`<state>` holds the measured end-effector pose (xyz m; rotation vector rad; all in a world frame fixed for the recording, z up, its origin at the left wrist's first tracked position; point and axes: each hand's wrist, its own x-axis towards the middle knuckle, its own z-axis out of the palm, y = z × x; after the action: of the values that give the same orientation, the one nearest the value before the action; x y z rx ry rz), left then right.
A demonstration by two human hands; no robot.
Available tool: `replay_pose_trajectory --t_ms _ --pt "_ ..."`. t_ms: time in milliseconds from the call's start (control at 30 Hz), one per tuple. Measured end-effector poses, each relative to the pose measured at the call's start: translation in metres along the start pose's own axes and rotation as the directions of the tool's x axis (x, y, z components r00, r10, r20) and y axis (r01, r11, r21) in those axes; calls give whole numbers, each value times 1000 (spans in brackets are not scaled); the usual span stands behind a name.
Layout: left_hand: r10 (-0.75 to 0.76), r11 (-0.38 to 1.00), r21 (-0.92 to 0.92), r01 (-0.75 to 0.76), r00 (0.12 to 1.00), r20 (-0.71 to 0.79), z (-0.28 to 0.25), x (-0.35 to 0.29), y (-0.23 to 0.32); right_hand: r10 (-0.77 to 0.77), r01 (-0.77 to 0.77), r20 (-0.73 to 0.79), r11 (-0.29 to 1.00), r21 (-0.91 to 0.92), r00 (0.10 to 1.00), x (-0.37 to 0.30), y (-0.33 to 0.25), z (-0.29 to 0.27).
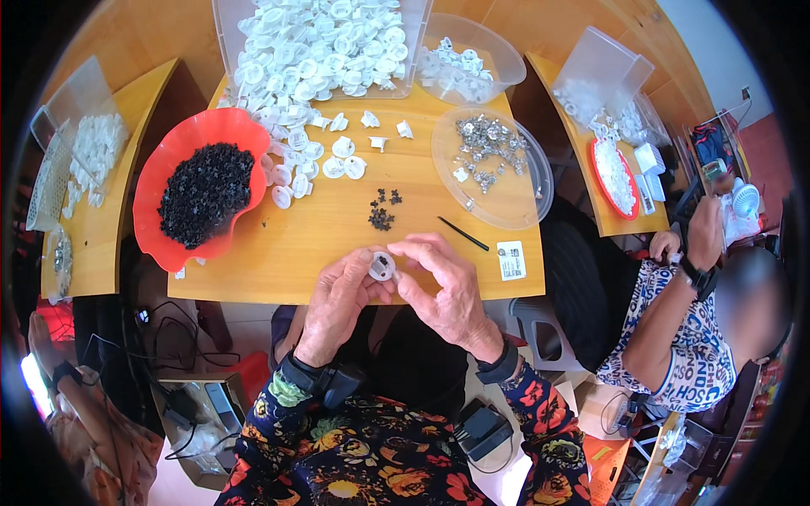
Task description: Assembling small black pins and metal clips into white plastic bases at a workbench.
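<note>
My left hand (339, 295) is closed around the edge of a small round white plastic part (382, 263), just over the table's near edge. Something dark shows in the middle of that part. Beside it, my right hand (439, 287) has its thumb and index finger apart, with the fingertips close to the part's right side; whether they touch it I cannot tell. Beyond my hands lies a small group of black star-shaped pieces (382, 219). A thin black stick (463, 234) rests to their right. More white round parts (343, 147) are scattered farther up the table.
At left a red bowl (145, 198) holds many black pieces. A clear bin (419, 51) heaped with white parts stands at the back, beside a clear round tub (516, 72). A clear lid (506, 215) carries metal pieces. A white card (511, 261) lies right. Another person (666, 337) sits there.
</note>
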<state>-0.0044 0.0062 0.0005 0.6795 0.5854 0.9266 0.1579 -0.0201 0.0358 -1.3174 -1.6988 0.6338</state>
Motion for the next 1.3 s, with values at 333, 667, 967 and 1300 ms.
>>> replay_pose_trajectory --t_ms 333,667,967,1300 --pt "5 994 113 -4 1000 -11 8 -2 3 -147 154 62 979 -137 987 9 0 2" --pt "2 955 297 22 997 -80 10 -1 5 -132 169 203 970 -177 970 22 -13 -7" --pt "-56 932 357 59 998 -19 10 0 10 -110 144 224 979 -143 968 22 -12 -5" --pt "-11 917 399 -11 998 54 4 0 4 -33 52 285 997 -59 958 17 -9 -6"
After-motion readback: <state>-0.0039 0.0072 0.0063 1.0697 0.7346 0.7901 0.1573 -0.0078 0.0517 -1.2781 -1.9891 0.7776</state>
